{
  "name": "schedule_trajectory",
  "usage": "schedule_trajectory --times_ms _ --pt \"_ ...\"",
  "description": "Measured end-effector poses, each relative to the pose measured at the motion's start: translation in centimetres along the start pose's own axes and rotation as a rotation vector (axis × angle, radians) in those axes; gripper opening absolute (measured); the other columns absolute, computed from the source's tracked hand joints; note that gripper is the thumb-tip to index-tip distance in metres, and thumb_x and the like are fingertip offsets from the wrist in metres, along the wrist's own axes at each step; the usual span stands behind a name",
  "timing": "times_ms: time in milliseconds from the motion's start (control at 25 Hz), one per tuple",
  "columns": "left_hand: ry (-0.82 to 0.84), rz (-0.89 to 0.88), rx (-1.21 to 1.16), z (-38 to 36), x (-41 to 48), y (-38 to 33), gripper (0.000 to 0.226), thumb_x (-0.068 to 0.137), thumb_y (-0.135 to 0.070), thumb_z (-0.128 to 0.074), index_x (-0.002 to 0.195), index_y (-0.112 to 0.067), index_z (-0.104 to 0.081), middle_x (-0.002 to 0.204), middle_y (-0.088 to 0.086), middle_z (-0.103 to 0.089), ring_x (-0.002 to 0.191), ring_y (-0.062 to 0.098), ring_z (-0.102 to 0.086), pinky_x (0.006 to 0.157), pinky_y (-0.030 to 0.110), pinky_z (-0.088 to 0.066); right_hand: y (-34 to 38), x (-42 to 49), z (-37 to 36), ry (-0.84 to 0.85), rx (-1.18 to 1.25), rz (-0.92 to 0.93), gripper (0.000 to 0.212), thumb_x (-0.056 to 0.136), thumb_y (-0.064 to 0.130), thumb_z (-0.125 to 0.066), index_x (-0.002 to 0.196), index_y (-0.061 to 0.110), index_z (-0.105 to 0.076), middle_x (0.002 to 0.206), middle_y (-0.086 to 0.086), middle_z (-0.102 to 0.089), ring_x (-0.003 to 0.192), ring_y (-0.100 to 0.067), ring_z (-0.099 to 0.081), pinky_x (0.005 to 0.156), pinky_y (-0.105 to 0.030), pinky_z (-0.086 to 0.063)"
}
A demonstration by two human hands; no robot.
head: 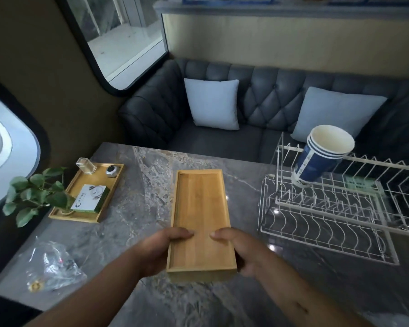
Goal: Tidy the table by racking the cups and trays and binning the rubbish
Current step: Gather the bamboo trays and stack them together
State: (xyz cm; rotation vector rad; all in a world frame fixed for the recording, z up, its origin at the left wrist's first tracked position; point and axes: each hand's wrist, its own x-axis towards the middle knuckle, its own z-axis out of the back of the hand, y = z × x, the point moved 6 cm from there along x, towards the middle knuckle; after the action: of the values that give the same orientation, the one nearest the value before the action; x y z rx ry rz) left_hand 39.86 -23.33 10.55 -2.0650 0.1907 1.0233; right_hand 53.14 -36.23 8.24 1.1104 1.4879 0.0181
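Long rectangular bamboo tray held over grey marble table, left hand and right hand clamping its near end, thumbs on top; white wire rack with stacked blue paper cups right of the grip.

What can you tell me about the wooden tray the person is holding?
The wooden tray is a long, shallow rectangle of pale, bamboo-like wood with a low raised rim, and it is empty. Both hands grip its near end: the left hand and the right hand each have a thumb inside on the floor and fingers wrapped underneath. It points away from the person, over the grey marble table, left of the wire rack.
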Motion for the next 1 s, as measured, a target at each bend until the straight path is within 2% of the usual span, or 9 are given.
schedule_trajectory --times_ms 80,240,400,600,720,800,880,920,1000 --pt "0.013 0.009 0.004 -1.5 -2.6 1.1 0.063 0.077 -0.024 -0.077 0.134 -0.002 -0.059 0.128 0.024 -0.07 0.116 0.038 -0.069 0.094 0.046 -0.059 -1.1 -2.6 -0.3 0.027 -0.011 -0.054 0.065 0.061 0.035 -0.082 0.12 0.011 -0.068 0.108 -0.014 -0.078 0.104 -0.033 -0.073 0.091 -0.043 -0.058" --pt "0.008 0.013 0.026 -1.7 -2.3 0.6 0.067 0.076 -0.025 -0.077 0.137 -0.005 -0.057 0.131 0.023 -0.069 0.121 0.039 -0.067 0.107 0.051 -0.049 -0.8 -2.8 0.2 -0.006 -0.007 -0.095 0.055 0.068 0.036 -0.081 0.116 0.012 -0.069 0.104 -0.015 -0.079 0.101 -0.033 -0.073 0.09 -0.046 -0.058" --pt "0.042 0.086 0.103 -1.0 -2.0 0.8 0.067 0.076 -0.029 -0.077 0.136 -0.005 -0.06 0.131 0.023 -0.069 0.125 0.041 -0.063 0.114 0.056 -0.042 -1.3 -3.8 0.0 -0.088 -0.009 -0.138 0.066 0.057 0.036 -0.086 0.116 0.011 -0.07 0.106 -0.016 -0.078 0.103 -0.035 -0.071 0.093 -0.048 -0.056" --pt "0.149 0.252 0.243 0.1 -1.6 2.1 0.065 0.077 -0.039 -0.078 0.134 -0.011 -0.065 0.132 0.02 -0.069 0.129 0.041 -0.06 0.118 0.058 -0.036 -3.3 -5.5 -0.6 -0.142 0.088 -0.196 0.064 0.048 0.037 -0.085 0.105 0.011 -0.073 0.088 -0.014 -0.078 0.083 -0.03 -0.073 0.077 -0.035 -0.057" --pt "0.207 0.327 0.3 0.3 -1.2 2.7 0.067 0.069 -0.042 -0.082 0.128 -0.012 -0.07 0.124 0.017 -0.074 0.121 0.037 -0.066 0.112 0.053 -0.044 -4.6 -6.4 -1.0 -0.185 0.136 -0.176 0.065 0.049 0.036 -0.084 0.108 0.01 -0.074 0.094 -0.014 -0.079 0.074 -0.028 -0.076 0.069 -0.031 -0.059" --pt "0.24 0.364 0.352 0.1 -0.9 2.8 0.065 0.068 -0.043 -0.082 0.124 -0.013 -0.071 0.118 0.015 -0.077 0.114 0.035 -0.069 0.106 0.048 -0.049 -5.3 -7.3 -1.2 -0.24 0.17 -0.166 0.074 0.048 0.035 -0.085 0.116 0.009 -0.072 0.11 -0.018 -0.077 0.089 -0.031 -0.075 0.08 -0.037 -0.06" --pt "0.272 0.384 0.408 -0.3 -0.4 3.0 0.064 0.07 -0.044 -0.079 0.126 -0.013 -0.071 0.12 0.015 -0.076 0.12 0.036 -0.066 0.11 0.049 -0.046 -6.3 -8.3 -1.1 -0.296 0.196 -0.166 0.084 0.044 0.036 -0.087 0.121 0.008 -0.071 0.123 -0.02 -0.071 0.113 -0.036 -0.068 0.101 -0.047 -0.052" --pt "0.291 0.395 0.432 -0.7 -0.2 3.2 0.065 0.071 -0.044 -0.079 0.127 -0.013 -0.07 0.122 0.015 -0.075 0.122 0.037 -0.065 0.111 0.05 -0.045 -6.8 -8.7 -0.9 -0.318 0.206 -0.161 0.086 0.043 0.037 -0.088 0.122 0.008 -0.07 0.124 -0.02 -0.071 0.119 -0.037 -0.065 0.106 -0.05 -0.048" --pt "0.337 0.423 0.475 -1.8 0.0 3.6 0.065 0.071 -0.044 -0.079 0.128 -0.013 -0.069 0.12 0.015 -0.076 0.119 0.037 -0.066 0.107 0.05 -0.048 -7.8 -9.6 -0.5 -0.359 0.235 -0.145 0.084 0.044 0.038 -0.088 0.121 0.009 -0.07 0.119 -0.019 -0.073 0.117 -0.038 -0.065 0.103 -0.049 -0.051"
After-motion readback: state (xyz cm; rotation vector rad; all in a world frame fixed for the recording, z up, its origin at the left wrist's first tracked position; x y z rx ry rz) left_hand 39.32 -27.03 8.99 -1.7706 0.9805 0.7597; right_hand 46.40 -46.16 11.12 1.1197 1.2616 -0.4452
